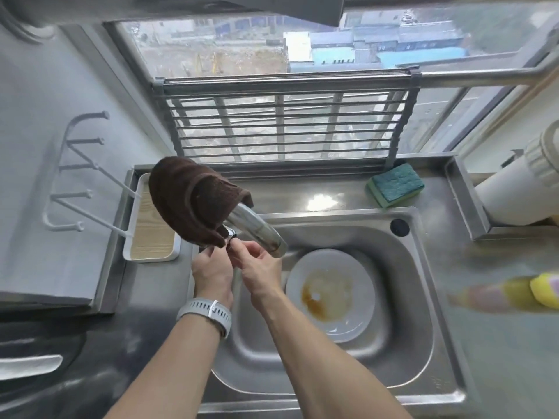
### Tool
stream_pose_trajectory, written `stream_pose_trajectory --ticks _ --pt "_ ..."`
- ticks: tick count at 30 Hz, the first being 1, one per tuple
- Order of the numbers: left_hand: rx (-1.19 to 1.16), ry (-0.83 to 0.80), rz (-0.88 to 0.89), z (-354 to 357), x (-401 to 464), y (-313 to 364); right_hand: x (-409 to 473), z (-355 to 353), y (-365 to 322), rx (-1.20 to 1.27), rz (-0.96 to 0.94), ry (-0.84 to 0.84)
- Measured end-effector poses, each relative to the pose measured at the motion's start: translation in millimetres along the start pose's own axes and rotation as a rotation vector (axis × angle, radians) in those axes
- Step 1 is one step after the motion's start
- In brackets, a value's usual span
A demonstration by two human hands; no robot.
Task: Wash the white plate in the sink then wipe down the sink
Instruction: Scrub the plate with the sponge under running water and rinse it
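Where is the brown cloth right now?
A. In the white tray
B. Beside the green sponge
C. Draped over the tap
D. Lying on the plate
C. The brown cloth hangs over the tap, above both hands, while the stained plate lies bare in the sink and the sponge sits apart on the back ledge.

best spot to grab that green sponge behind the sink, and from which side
Grip the sponge across its two long side faces, coming down from above. It lies flat on the ledge behind the sink, green scrub face up and yellow foam below, with clear space around it. Those soft foam sides should give under the fingers for a firm pinch.
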State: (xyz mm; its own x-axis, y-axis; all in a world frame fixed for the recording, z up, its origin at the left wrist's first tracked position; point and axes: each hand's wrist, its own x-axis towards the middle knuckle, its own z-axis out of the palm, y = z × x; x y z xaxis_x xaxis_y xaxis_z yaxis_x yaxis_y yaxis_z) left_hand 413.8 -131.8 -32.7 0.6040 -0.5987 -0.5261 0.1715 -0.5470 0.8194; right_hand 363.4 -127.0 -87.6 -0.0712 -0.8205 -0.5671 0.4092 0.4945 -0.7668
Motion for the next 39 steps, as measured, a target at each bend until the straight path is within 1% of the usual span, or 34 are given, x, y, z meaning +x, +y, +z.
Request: stream_pose_trajectory --ticks 8,15,18,25,29,34,37,39 --pt "-0.022 -0.044 -0.019 -0.3 6.3 -3.2 -5.6 1.4 -2.3 0.141 0.059 0.054" --pt "-0.032 -0.066 -0.024 -1.1 5.9 -2.6 -9.8 3.5 -6.7 0.234 0.11 0.053" --pt "-0.043 -0.066 -0.043 -2.2 7.8 -3.2 -10.9 4.3 -7.4 0.25 0.115 0.061" --pt "-0.076 -0.068 -0.018 -0.2 10.8 -7.4 -12.9 8.0 -8.0 0.328 0.126 0.084" --pt "-0.125 -0.08 -0.024 0.5 11.7 -7.9 -13.9 8.5 -7.8 0.406 0.138 0.066" --pt "-0.114 -0.084 -0.017 -1.5 10.6 -9.4 -12.1 8.7 -3.9 0.446 0.137 0.079" --pt "-0.101 -0.102 -0.022 -4.3 12.4 -14.6 -11.7 1.0 1.0 0.48 0.198 0.062" --pt "-0.077 -0.135 -0.075 -5.6 6.3 -22.3 -14.5 -11.7 3.0 0.472 0.26 0.053"
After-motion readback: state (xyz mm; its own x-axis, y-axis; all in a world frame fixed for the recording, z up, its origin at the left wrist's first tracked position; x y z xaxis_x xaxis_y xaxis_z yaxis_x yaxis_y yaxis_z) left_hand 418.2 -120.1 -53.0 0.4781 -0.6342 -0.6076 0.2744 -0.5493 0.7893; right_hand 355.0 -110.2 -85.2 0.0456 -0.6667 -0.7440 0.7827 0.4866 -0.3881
